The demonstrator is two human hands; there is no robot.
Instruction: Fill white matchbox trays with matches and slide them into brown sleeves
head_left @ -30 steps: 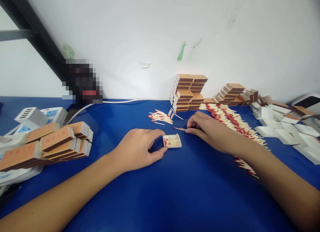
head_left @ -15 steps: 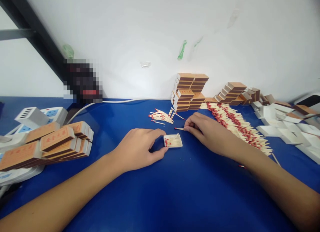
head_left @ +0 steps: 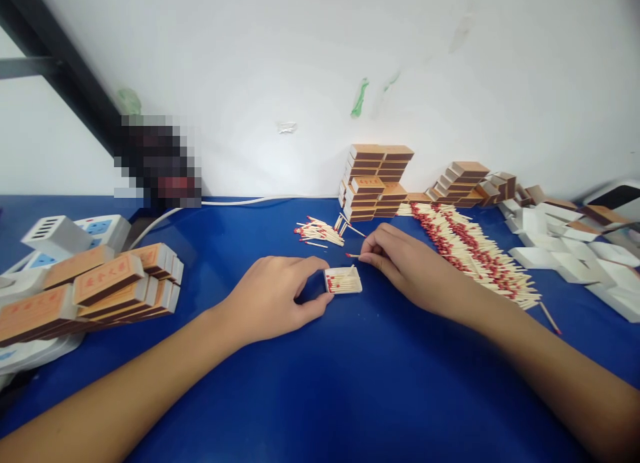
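My left hand (head_left: 273, 296) rests on the blue table (head_left: 320, 383) and pinches the left end of a small white matchbox tray (head_left: 343, 281) that holds several red-tipped matches. Just right of the tray, my right hand (head_left: 400, 262) pinches a single match (head_left: 353, 256) by its tail, its red head pointing left above the tray's far edge. A small loose heap of matches (head_left: 316, 232) lies behind the tray.
A long pile of matches (head_left: 470, 250) runs along the right. Stacked orange matchbox sleeves (head_left: 375, 182) stand at the wall, more boxes (head_left: 100, 286) lie at the left on power strips (head_left: 75, 231). Empty white trays (head_left: 565, 250) crowd the far right.
My right hand has slid a little to the left with the match, closer to the tray. The left hand and the tray have stayed in place.
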